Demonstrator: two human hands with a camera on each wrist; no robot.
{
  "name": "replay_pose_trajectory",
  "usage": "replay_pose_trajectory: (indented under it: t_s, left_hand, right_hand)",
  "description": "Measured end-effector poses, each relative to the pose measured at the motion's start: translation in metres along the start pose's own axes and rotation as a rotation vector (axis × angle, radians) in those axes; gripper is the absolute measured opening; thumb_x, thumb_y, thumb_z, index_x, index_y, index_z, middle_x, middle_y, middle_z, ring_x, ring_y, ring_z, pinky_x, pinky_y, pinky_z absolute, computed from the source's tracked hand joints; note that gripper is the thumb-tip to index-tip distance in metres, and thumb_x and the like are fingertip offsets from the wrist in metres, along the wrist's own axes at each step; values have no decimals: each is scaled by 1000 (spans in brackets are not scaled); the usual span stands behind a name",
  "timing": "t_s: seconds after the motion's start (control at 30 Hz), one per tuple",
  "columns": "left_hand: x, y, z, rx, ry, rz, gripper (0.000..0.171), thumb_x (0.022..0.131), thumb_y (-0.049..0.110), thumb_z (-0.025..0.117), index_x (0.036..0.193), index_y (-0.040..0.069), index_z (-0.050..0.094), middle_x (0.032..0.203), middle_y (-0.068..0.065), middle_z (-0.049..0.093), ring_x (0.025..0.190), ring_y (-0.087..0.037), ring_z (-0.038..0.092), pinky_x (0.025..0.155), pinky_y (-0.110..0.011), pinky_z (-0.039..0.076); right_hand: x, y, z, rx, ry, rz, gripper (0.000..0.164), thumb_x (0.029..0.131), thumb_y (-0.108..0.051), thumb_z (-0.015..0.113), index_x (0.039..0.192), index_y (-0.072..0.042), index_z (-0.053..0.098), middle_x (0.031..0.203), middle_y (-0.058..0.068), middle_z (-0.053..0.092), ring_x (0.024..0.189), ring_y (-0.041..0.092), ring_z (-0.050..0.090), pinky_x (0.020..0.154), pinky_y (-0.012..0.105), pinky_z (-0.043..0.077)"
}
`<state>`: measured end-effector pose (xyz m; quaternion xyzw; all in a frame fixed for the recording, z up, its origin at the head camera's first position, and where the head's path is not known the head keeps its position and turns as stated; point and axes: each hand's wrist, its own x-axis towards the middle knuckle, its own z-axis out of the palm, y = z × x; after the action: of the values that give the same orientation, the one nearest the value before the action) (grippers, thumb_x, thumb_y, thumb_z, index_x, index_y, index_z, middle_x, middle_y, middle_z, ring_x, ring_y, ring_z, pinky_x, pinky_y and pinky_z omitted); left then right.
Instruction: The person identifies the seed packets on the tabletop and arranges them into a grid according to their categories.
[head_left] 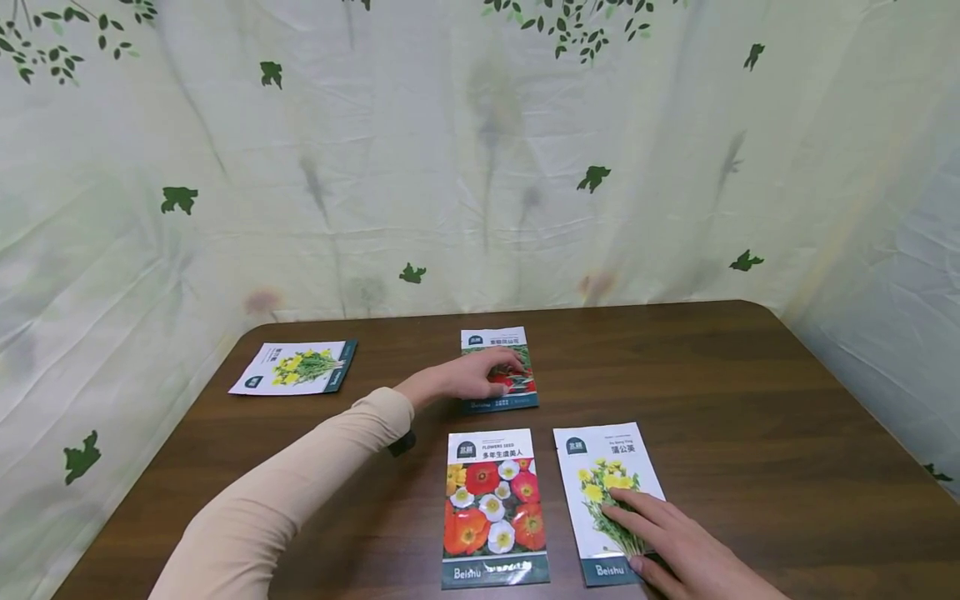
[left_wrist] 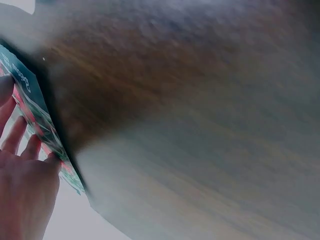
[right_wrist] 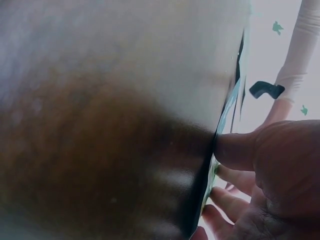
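Observation:
At the back middle of the table, my left hand (head_left: 483, 375) rests its fingertips on a seed packet with red flowers (head_left: 498, 402). The left wrist view shows the thumb and fingers spread over this packet's face (left_wrist: 37, 107), which lies flat. Nearer the front right, my right hand (head_left: 675, 542) touches a seed packet with yellow dandelions (head_left: 600, 450). Its fingers lie across the printed stems, with the thumb (right_wrist: 235, 150) at the packet's lower edge. Between the hands, closer to the front, lies a poppy seed packet (head_left: 495, 508) that neither hand touches.
Another packet with yellow flowers (head_left: 300, 368) lies turned sideways at the back left of the brown wooden table (head_left: 712, 375). Behind the table's far edge hangs a pale curtain (head_left: 420, 167) printed with green leaves.

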<state>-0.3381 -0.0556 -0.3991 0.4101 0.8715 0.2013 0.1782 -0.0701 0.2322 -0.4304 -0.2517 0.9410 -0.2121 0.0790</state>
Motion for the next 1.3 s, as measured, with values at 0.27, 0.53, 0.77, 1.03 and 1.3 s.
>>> replay_pose_trajectory:
  t_s: [0.27, 0.53, 0.77, 1.03, 1.3]
  left_hand:
    - [7, 3, 2, 4, -15, 3, 40, 97, 19, 61, 136, 17, 55, 151, -4, 39, 141, -23, 30, 114, -42, 25]
    - [10, 9, 2, 15, -29, -3, 41, 97, 20, 61, 137, 17, 55, 151, -4, 39, 141, -23, 30, 115, -40, 24]
    - [14, 9, 2, 19, -32, 9, 40, 97, 18, 60, 137, 16, 54, 150, -4, 39, 140, -22, 32, 114, -41, 25]
    - [20, 11, 3, 28, -33, 20, 40, 96, 18, 61, 136, 18, 55, 150, -4, 40, 139, -22, 33, 114, -41, 26]
    - [28, 17, 4, 46, -39, 41, 40, 97, 18, 60, 137, 16, 54, 149, -5, 41, 139, -21, 34, 114, -39, 27]
  right_hand:
    - [0, 0, 0, 13, -1, 2, 59, 97, -57, 47, 148, -28, 45, 150, 0, 40, 124, 24, 45, 92, 45, 50]
    - [-2, -1, 0, 5, 8, 0, 59, 97, -57, 47, 149, -28, 44, 150, -1, 40, 124, 23, 44, 92, 44, 50]
    - [-2, -3, -1, -6, 13, 2, 58, 97, -56, 47, 148, -28, 45, 150, -1, 40, 124, 22, 44, 92, 44, 50]
    - [0, -4, -3, 4, -6, 19, 59, 97, -57, 47, 148, -28, 45, 150, -2, 39, 125, 23, 44, 94, 45, 49]
    - [-1, -2, -2, -9, 2, 10, 59, 97, -57, 47, 148, -27, 45, 150, -2, 40, 125, 23, 44, 94, 46, 48]
